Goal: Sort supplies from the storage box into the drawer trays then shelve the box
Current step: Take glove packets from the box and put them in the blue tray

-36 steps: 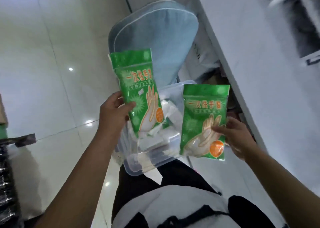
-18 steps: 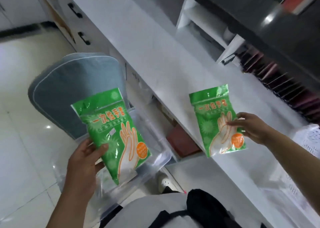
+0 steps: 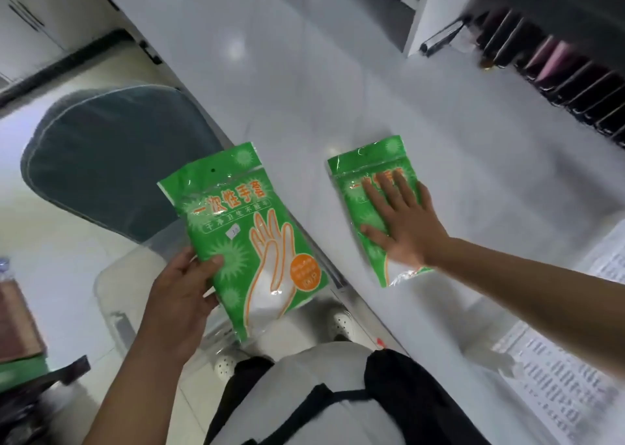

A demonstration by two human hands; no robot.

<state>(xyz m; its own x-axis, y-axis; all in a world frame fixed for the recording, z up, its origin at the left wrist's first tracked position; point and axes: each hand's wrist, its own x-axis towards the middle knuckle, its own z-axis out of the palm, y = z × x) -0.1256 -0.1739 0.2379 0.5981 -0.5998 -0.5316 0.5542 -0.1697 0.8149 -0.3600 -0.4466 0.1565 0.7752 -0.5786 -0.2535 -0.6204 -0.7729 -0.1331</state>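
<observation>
My left hand grips a green pack of disposable gloves by its lower left corner, holding it in the air over the clear plastic storage box. A second green glove pack lies flat on the white counter. My right hand rests flat on that pack, palm down with fingers spread, covering its middle. The box sits low at my left, mostly hidden behind the held pack and my arm.
A grey-blue chair back stands left of the counter edge. White perforated trays sit on the counter at the lower right. White shelf cubbies and a dark file rack line the back. A brown and green box sits at far left.
My right hand has lowered its glove pack onto the counter and now lies flat on it. The left hand still holds its pack, and the view has swung toward the counter.
</observation>
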